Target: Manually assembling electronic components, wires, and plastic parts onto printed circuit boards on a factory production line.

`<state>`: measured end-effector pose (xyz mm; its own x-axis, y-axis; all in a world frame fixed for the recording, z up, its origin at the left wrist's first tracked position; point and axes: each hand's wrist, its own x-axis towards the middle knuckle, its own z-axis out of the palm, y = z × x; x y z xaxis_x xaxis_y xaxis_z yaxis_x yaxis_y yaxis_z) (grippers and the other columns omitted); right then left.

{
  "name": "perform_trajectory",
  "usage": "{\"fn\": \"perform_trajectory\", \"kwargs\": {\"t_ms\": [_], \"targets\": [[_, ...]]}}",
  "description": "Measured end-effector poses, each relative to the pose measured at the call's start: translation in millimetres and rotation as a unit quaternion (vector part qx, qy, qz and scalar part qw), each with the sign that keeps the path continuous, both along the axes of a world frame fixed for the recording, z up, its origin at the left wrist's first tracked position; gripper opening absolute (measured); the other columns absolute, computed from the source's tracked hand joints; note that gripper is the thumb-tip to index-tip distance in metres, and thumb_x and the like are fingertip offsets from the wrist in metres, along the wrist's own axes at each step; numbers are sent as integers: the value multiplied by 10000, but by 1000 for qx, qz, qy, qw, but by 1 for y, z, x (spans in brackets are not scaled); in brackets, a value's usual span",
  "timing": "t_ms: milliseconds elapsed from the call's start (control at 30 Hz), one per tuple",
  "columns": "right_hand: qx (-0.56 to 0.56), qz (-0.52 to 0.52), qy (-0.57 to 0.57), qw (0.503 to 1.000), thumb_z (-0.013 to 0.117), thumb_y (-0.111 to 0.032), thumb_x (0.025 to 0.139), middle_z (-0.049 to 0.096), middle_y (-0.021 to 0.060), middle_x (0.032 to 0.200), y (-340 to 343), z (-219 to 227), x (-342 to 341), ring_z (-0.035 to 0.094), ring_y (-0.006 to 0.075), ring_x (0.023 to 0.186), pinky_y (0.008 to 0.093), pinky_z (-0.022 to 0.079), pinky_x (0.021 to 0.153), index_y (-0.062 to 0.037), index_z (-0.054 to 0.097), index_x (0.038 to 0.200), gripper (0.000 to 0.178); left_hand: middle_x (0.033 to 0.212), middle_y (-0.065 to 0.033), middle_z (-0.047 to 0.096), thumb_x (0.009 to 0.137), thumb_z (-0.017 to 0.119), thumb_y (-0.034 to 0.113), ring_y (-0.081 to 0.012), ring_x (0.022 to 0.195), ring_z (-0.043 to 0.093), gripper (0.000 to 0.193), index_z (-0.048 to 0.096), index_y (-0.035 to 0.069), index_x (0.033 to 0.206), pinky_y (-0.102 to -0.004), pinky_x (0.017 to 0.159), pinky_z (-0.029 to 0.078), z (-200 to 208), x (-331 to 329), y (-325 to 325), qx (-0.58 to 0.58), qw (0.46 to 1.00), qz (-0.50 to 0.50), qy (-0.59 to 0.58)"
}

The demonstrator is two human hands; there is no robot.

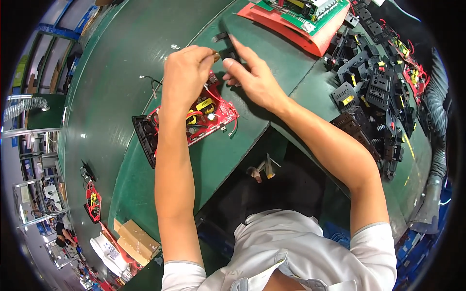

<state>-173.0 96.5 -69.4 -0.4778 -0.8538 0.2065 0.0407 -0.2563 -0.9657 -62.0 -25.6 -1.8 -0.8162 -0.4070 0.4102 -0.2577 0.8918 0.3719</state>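
My right hand (257, 82) grips a small black plastic part (228, 48) between thumb and fingers, blurred at its far end. Close by on the left, my left hand (184, 72) is closed in a pinch beside that part. What its fingertips hold is too small to make out. Beneath my left hand and wrist lies a red circuit board (221, 114) with yellow-wrapped coils and red and black wires. A black end piece (143, 138) with round openings sits at the board's left end. My left forearm hides part of the board.
At the far right are many black plastic housings (381, 87). A red tray (291, 31) holding green circuit boards stands at the back. Cardboard (136, 240) lies at the lower left, near another red board (93, 201). A grey flexible duct (438, 116) runs along the right edge.
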Motion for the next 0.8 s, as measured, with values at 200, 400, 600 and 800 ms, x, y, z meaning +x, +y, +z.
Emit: {"fn": "perform_trajectory", "kwargs": {"t_ms": [200, 400, 600, 800], "targets": [[14, 29, 25, 999, 560, -186, 1011, 538, 51, 1181, 2, -2, -5, 612, 121, 901, 266, 541, 779, -87, 345, 1523, 565, 889, -143, 685, 831, 678, 75, -284, 763, 689, 132, 725, 13, 938, -357, 704, 542, -6, 5, 1, 98, 995, 18, 15], [-8, 4, 46, 999, 553, -164, 1014, 569, 75, 1221, -1, -7, 0, 621, 130, 927, 282, 534, 813, -79, 292, 1543, 596, 1202, -118, 612, 889, 678, 21, -195, 927, 697, 321, 627, -51, 1198, -276, 783, 564, 12, 17, -16, 345, 913, 78, 202], [-17, 9, 72, 997, 561, -169, 1008, 572, 77, 1218, 3, -3, 3, 623, 137, 947, 285, 523, 828, -69, 295, 1541, 604, 997, -94, 683, 916, 682, 54, -196, 881, 696, 241, 664, -66, 1124, -261, 776, 560, 18, 22, -14, 492, 819, 40, 293], [-27, 41, 5, 999, 549, -201, 1015, 586, 50, 1095, 2, -2, 1, 616, 126, 906, 276, 523, 798, -54, 308, 1533, 590, 903, -66, 699, 905, 711, 93, -133, 825, 671, 207, 708, -32, 1069, -231, 723, 521, 18, 19, -13, 498, 823, 49, 268]]}}
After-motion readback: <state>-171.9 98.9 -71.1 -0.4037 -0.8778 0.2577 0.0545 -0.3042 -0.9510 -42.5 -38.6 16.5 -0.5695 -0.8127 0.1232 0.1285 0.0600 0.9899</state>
